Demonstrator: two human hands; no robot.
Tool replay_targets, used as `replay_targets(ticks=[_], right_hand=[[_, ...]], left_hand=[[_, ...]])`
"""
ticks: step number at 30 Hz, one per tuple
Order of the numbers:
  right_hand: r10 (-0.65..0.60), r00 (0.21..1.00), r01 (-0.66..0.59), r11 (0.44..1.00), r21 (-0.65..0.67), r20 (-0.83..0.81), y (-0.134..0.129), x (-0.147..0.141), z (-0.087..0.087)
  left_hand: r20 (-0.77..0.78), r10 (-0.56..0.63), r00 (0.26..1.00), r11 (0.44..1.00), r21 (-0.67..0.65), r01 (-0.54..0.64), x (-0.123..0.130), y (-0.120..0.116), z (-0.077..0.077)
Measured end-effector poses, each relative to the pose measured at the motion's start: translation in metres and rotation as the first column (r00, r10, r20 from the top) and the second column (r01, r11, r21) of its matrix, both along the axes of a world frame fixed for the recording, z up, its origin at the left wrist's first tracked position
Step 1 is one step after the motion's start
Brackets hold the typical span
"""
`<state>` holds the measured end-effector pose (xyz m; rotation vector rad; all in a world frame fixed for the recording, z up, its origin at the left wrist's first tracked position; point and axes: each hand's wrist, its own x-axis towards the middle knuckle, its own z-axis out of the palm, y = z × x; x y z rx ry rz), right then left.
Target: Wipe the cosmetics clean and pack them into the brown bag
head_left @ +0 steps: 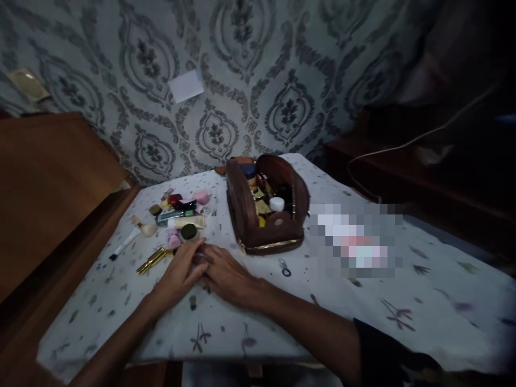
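My left hand (180, 271) and my right hand (227, 273) meet above the table, fingers closed around something small and greyish that they mostly hide. Just beyond my left fingers stands a jar with a dark green lid (189, 232), beside a purple item (173, 237). A gold tube (151, 261) lies left of my left hand. Further back are a cream tube (186, 222), a dark teal tube (172, 216) and a pink item (201, 196). The brown bag (268, 235) is unzipped and holds several containers, among them a white-lidded one (277, 204).
The table has a white patterned cloth (258, 333). A white tube with a black cap (124, 243) lies at the left. On the right is a pixelated object (357, 239). Wooden furniture (52, 199) stands left, and a white cable (407, 144) hangs over dark furniture at right.
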<state>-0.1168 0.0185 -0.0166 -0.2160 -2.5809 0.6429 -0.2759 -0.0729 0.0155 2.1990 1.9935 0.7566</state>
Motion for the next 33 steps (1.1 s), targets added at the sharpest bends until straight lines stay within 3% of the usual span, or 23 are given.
replay_targets(ticks=[3,7,13,18,20,23,26,29,31,33], right_hand=[[-0.053,0.998,0.050,0.995,-0.084,-0.036,0.002,-0.002,-0.003],[-0.149,0.984,0.128,0.971,-0.200,-0.093,0.006,-0.002,-0.004],[-0.249,0.949,0.160,0.909,-0.384,-0.193,0.013,-0.002,0.000],[-0.297,0.933,0.189,0.885,-0.425,-0.202,0.016,-0.002,0.003],[-0.302,0.934,0.200,0.884,-0.423,-0.191,0.016,-0.001,0.005],[-0.303,0.936,0.209,0.889,-0.408,-0.180,0.016,0.001,0.006],[-0.288,0.941,0.200,0.896,-0.396,-0.177,0.015,0.001,0.007],[-0.281,0.941,0.197,0.908,-0.370,-0.188,0.015,0.001,0.006],[-0.268,0.940,0.189,0.924,-0.331,-0.212,0.013,0.000,0.005],[-0.225,0.938,0.153,0.951,-0.268,-0.262,0.010,0.001,0.005]], left_hand=[[-0.041,0.011,0.999,1.000,0.007,-0.011,-0.001,-0.021,-0.014],[-0.131,0.051,0.990,0.998,-0.035,-0.056,0.004,-0.023,-0.018],[-0.181,0.098,0.978,0.995,-0.011,-0.102,0.008,-0.011,-0.008],[-0.016,0.188,0.982,0.978,0.097,-0.185,0.000,-0.007,0.003],[0.102,0.306,0.947,0.928,0.191,-0.320,-0.011,-0.008,0.010],[0.222,0.450,0.865,0.792,0.347,-0.502,-0.038,-0.013,0.022],[0.086,0.590,0.803,0.703,0.436,-0.563,-0.074,-0.020,0.026],[-0.183,0.643,0.744,0.761,0.261,-0.593,-0.103,-0.029,0.015],[-0.180,0.611,0.771,0.791,0.131,-0.597,-0.114,-0.034,0.006],[-0.099,0.636,0.765,0.769,0.161,-0.618,-0.118,-0.037,0.001]])
